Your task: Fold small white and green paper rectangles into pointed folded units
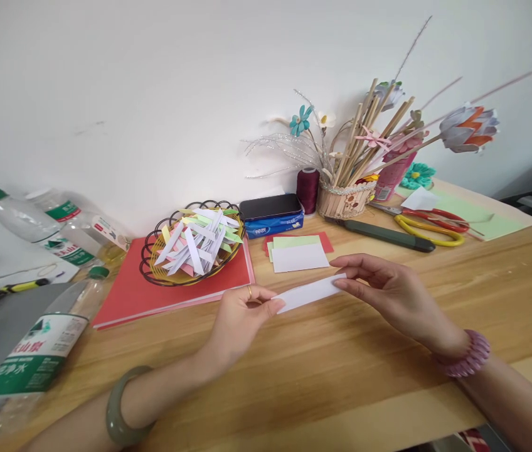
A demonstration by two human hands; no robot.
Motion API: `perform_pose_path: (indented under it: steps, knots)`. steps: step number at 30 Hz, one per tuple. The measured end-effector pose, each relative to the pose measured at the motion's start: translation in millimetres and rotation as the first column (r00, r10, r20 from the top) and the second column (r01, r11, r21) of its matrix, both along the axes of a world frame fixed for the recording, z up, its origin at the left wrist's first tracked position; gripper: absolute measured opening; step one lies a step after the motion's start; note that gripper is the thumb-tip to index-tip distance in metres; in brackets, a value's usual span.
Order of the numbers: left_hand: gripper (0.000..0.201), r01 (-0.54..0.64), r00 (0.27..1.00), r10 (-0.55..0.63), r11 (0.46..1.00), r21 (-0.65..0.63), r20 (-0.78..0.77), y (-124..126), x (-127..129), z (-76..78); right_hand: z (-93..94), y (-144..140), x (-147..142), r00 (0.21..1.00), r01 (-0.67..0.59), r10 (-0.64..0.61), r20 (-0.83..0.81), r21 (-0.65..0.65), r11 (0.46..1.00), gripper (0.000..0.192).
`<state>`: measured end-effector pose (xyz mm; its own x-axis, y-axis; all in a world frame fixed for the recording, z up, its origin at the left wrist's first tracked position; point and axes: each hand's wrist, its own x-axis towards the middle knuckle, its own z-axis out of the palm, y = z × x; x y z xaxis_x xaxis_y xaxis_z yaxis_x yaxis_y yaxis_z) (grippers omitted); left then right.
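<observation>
At the middle of the frame, the left hand (242, 311) and right hand (388, 289) pinch opposite ends of a white paper strip (312, 292), keeping it taut just above the table (341, 376), near the basket (193, 245) of folded pieces.

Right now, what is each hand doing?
Left hand: pinching one end of the white paper strip.
Right hand: pinching the strip's other end.

Single head-worn view, looking forward and down across the counter (322, 376) toward a white wall (153, 94) at its far edge. Close range: both forearms enter from the bottom edge, and the hands meet near frame centre. Wide lens, edges bent and scene tilted. Bottles (35, 358) at left, sticks in a holder (345, 201) at upper right. No second view shares the scene.
</observation>
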<state>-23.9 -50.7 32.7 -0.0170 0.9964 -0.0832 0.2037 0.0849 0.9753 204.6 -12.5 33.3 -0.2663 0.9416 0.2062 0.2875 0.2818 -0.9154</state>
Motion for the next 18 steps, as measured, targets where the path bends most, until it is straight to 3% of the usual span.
perform_pose_path:
  steps: [11, 18]
  knots:
    - [0.014, 0.012, 1.0, -0.012, 1.0, 0.001, 0.028, 0.5, 0.7, -2.8, 0.2, 0.0, -0.5, 1.0, -0.002, 0.003, -0.024, 0.027, 1.0, 0.033]
    - [0.012, 0.064, 0.998, -0.064, 0.997, 0.044, 0.005, -2.1, 2.9, -2.7, -0.4, 5.3, -0.9, 0.999, -0.011, 0.007, -0.054, -0.071, 0.997, 0.04]
